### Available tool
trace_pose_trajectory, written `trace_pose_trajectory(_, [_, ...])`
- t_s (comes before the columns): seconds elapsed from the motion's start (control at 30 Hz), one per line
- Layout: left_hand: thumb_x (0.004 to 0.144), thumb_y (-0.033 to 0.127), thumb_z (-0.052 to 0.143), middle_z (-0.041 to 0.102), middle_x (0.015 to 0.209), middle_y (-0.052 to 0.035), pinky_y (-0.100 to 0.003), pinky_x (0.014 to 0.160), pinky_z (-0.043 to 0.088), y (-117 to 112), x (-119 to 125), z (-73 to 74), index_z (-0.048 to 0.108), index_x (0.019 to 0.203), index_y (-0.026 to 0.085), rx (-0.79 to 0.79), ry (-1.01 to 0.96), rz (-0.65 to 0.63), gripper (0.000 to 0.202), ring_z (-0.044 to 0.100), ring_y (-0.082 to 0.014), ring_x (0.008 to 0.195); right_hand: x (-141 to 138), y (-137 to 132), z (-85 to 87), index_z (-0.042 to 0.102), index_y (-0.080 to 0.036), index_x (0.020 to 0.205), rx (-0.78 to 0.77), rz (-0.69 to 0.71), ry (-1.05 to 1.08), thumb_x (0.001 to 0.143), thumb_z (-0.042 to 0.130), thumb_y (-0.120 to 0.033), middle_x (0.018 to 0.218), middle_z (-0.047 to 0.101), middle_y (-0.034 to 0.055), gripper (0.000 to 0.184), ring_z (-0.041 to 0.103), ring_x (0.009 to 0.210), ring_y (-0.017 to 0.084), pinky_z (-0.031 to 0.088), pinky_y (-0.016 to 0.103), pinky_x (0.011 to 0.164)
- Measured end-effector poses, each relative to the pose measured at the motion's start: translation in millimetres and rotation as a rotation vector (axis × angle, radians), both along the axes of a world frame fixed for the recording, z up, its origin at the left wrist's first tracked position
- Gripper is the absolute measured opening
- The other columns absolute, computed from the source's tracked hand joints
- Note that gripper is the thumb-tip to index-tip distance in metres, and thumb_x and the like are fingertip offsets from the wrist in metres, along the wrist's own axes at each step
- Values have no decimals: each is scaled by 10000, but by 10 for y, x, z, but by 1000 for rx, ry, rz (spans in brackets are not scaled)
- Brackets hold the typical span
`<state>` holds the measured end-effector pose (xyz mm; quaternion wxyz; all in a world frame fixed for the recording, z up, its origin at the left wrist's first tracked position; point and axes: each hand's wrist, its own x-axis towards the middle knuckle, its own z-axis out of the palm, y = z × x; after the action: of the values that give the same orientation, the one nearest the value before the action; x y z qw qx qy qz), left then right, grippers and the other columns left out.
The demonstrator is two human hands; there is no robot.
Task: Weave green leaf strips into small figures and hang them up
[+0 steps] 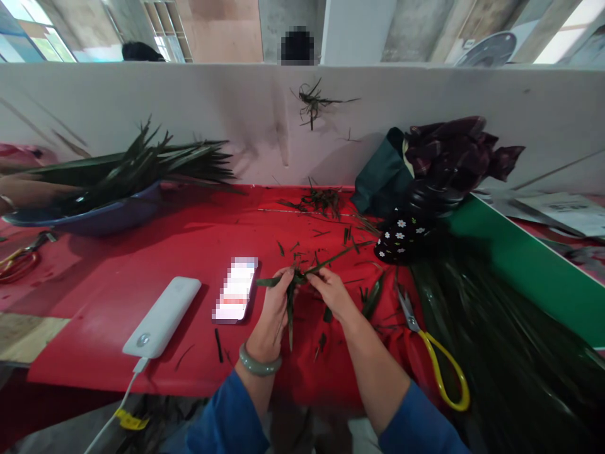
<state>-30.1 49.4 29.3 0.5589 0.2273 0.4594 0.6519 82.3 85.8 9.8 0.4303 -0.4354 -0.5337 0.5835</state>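
Note:
Between my two hands is a small piece woven from dark green leaf strips (290,315), with loose ends sticking out to the left, downward and to the upper right. My left hand (276,299), with a pale green bangle at the wrist, pinches its left side. The fingers of my right hand (331,290) are closed on a strip at its right side. Cut leaf scraps (373,296) lie around my hands on the red cloth (189,252). To the right of my right forearm rest yellow-handled scissors (432,353), blades pointing away from me.
On the left lie a white power bank (163,315) with a cable and a phone (236,290). Another person's hand (38,192) reaches to a blue basin (113,211) of long leaves. A dark leaf pile (501,328) and bags (439,157) occupy the right. A white partition (212,113) stands behind.

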Motion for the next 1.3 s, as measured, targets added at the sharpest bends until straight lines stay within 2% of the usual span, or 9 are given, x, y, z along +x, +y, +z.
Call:
trace_pose_trajectory(0.2, [619, 260, 615, 599, 697, -20, -227, 568, 410, 51, 56, -106, 604, 799, 139, 78, -8, -183, 217, 520, -92, 562, 36, 56, -28, 485, -165, 612, 91, -115, -29, 668, 530, -360, 519, 435, -42, 208, 389, 478, 76, 327, 192, 452])
trace_pose_trajectory(0.33, [578, 240, 648, 604, 666, -24, -240, 531, 422, 34, 71, -141, 620, 791, 139, 18, -41, -298, 237, 519, -101, 526, 60, 58, -20, 482, -169, 619, 92, -144, -53, 667, 531, -351, 505, 410, -50, 194, 370, 462, 75, 304, 194, 436])
trace_pose_trajectory(0.47, [570, 245, 657, 596, 647, -19, -241, 541, 430, 28, 72, -131, 613, 769, 139, -22, -67, -329, 230, 519, -99, 521, 55, 49, -5, 484, -169, 615, 102, -171, -103, 666, 520, -351, 510, 412, -46, 192, 368, 469, 79, 309, 196, 440])
trace_pose_trajectory(0.67, [587, 297, 639, 564, 600, -3, -226, 514, 408, 41, 76, -106, 582, 671, 128, -34, -14, -279, 197, 492, -83, 482, 25, 56, -30, 489, -174, 677, 100, -158, -81, 669, 520, -356, 571, 464, -28, 185, 425, 510, 90, 368, 201, 468])
trace_pose_trajectory(0.77, [589, 301, 636, 550, 594, 13, -214, 537, 398, 72, 51, -135, 572, 677, 140, -1, -2, -163, 194, 491, -82, 519, 9, 35, -30, 468, -185, 753, 78, -128, -53, 708, 477, -402, 612, 482, -22, 222, 450, 515, 90, 390, 200, 464])
trace_pose_trajectory(0.87, [591, 308, 630, 563, 644, 16, -219, 588, 400, 116, 7, -191, 571, 733, 159, 17, -16, -11, 214, 509, -89, 582, -14, -7, -41, 466, -184, 727, 90, -27, -199, 733, 431, -448, 584, 471, -28, 266, 447, 491, 88, 386, 201, 455])
trace_pose_trajectory(0.97, [584, 305, 631, 567, 666, 15, -235, 623, 403, 153, -31, -245, 569, 774, 167, 33, -41, 73, 243, 524, -95, 611, -53, -51, -82, 504, -176, 698, 226, 88, -399, 704, 498, -395, 611, 507, -19, 219, 465, 561, 99, 389, 210, 526])
trace_pose_trajectory(1.13, [559, 262, 651, 572, 693, 15, -232, 641, 397, 173, -46, -291, 572, 821, 175, 66, -47, 113, 288, 527, -89, 629, -89, -85, -100, 513, -179, 680, 348, 149, -480, 734, 459, -271, 610, 504, -24, 119, 439, 579, 92, 360, 202, 555])
trace_pose_trajectory(1.3, [565, 272, 648, 558, 664, 21, -216, 589, 387, 171, -54, -287, 559, 843, 167, 56, -103, 122, 310, 518, -82, 591, -48, -91, -11, 465, -173, 647, 262, 253, -398, 721, 457, -249, 540, 423, -54, 107, 376, 504, 69, 321, 179, 482])
